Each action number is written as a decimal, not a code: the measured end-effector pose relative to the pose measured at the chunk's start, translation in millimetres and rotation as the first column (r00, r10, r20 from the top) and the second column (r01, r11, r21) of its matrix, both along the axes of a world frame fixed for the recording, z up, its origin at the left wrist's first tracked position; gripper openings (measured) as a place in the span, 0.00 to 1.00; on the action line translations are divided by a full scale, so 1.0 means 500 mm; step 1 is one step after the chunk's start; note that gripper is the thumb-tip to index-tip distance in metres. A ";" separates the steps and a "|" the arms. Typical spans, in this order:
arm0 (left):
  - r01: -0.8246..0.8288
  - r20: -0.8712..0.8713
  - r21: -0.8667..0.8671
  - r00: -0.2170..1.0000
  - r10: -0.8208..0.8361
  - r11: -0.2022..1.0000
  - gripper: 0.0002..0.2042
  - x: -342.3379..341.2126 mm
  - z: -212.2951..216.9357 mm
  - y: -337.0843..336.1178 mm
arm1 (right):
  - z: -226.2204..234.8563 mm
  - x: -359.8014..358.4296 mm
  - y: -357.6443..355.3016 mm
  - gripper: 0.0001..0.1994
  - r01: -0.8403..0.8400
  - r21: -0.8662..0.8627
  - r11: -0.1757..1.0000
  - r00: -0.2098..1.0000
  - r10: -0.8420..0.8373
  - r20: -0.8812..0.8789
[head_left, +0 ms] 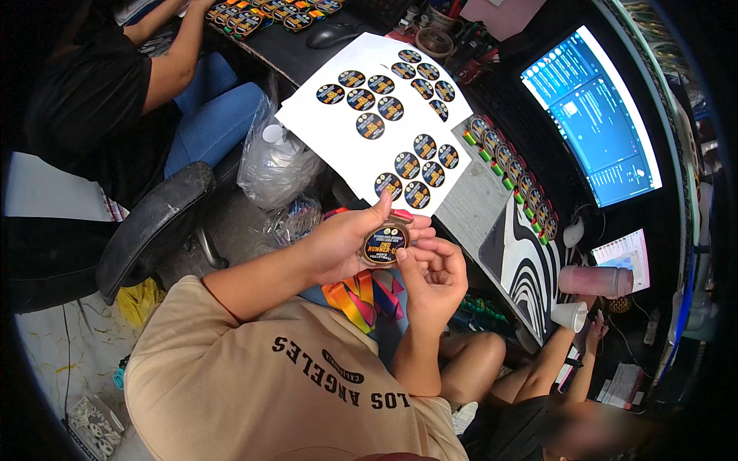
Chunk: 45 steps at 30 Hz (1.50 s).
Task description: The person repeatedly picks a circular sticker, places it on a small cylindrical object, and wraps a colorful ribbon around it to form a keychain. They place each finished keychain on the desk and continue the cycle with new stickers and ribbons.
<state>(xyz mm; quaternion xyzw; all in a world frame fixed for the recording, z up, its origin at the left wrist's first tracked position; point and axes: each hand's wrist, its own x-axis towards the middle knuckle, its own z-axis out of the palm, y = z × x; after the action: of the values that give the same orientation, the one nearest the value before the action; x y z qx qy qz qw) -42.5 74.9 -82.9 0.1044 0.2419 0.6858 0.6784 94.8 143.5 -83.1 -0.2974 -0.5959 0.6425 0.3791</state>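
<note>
A round medal (387, 243) with a dark printed face and a bronze-coloured rim rests in my left hand (342, 240), thumb at its upper edge and fingers beneath. My right hand (434, 280) has its fingers curled, with thumb and fingertip pinching at the right edge of the medal's face. A red, orange, yellow and purple ribbon (357, 301) hangs below my hands over my lap. Just beyond them lie white sheets (307, 115) bearing several round dark stickers (417, 194), some spots on the sheets being bare.
A row of medals (513, 169) with bright ribbons lines the desk before a lit monitor (592, 115). At right stand a pink-lidded tumbler (596, 281) and white cup (570, 316). One person sits at upper left near more medals (269, 14); another sits at lower right.
</note>
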 end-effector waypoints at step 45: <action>0.624 -0.625 0.109 0.649 -0.434 0.774 0.21 0.010 0.013 -0.060 | 0.006 0.013 -0.012 0.35 -0.614 -0.292 0.734 0.749 0.424 -0.509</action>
<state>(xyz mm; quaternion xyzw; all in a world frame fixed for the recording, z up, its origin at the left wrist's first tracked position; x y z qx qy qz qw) -37.7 44.8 -76.4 0.4767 0.2773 0.4197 0.7209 101.5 137.6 -80.1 -0.0511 -0.4008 0.8886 0.2173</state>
